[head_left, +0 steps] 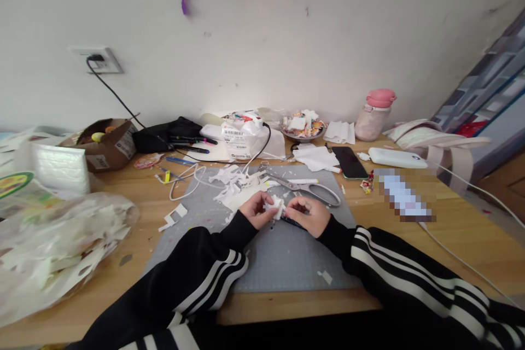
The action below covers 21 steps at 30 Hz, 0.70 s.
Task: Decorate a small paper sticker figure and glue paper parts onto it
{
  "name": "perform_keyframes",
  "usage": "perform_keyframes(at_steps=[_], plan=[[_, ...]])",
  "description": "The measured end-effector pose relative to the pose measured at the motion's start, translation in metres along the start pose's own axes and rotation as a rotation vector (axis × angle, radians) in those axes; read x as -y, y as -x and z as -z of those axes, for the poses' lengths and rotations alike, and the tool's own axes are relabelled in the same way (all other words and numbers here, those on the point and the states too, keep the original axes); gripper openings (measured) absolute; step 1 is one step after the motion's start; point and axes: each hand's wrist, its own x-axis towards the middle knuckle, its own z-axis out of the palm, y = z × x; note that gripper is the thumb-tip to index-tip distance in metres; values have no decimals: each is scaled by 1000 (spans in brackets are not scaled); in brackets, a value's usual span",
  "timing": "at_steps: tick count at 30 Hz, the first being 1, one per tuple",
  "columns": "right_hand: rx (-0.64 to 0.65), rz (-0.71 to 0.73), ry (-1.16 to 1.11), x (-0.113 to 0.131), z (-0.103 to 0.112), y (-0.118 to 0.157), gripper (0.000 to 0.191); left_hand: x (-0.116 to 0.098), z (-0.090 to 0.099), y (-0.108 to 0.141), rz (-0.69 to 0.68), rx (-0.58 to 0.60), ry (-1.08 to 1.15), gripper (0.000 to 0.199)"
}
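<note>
Both my hands meet over a grey cutting mat (287, 262). My left hand (258, 210) is closed, its thumb and fingers pinching a small white paper piece (278, 206). From the other side my right hand (309, 214) has its fingertips closed at the paper's right edge. The exact shape of the paper is too small to make out. A dark pen-like object (292, 222) lies partly under my right hand. Just beyond my hands are scissors (324, 195) with grey handles and a heap of white paper scraps (235, 186).
A phone (349, 162), a white power bank (397, 158) and a pink bottle (374, 115) stand at the right. A bowl of scraps (303, 124) is at the back. Plastic bags (61, 251) and a cardboard box (106, 145) occupy the left. A white cable (180, 188) crosses the mat's edge.
</note>
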Motion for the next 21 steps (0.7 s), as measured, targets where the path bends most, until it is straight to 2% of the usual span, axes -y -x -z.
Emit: perform_keyframes(at_steps=[5,12,21], plan=[[7,-26,-6,3,0,0,17,7,1,-3,5,-9,-27,45],[9,-38,-8,5,0,1,16,4,6,-2,-9,34,-43,37],[15,-34,-11,6,0,0,14,6,6,-3,-16,33,-74,38]])
